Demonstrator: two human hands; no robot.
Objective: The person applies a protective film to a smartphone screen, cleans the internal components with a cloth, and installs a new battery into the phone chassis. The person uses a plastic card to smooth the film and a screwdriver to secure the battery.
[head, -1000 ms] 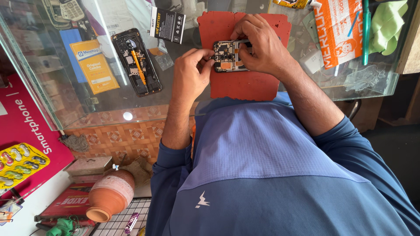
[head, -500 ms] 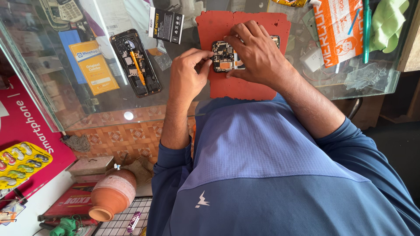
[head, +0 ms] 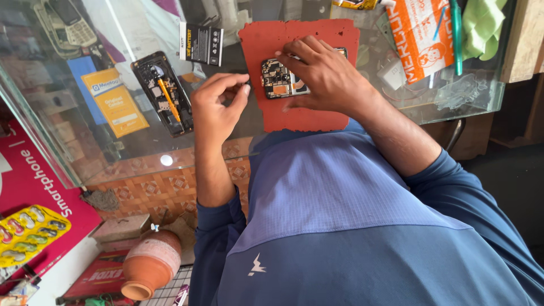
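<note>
opened phone point(head: 279, 79) lies under right hand point(head: 320, 73), beside left hand point(head: 218, 107).

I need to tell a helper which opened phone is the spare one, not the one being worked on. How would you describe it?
Start at the glass counter and find the red mat under the right hand. Left of the mat, beyond the left hand, lies the spare opened phone, bare on the glass. Unlike the one on the mat, it is black-framed with a yellow strip down its middle.

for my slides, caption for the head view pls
Right hand steadies an opened phone on a red mat; left hand pinches beside it.
</note>
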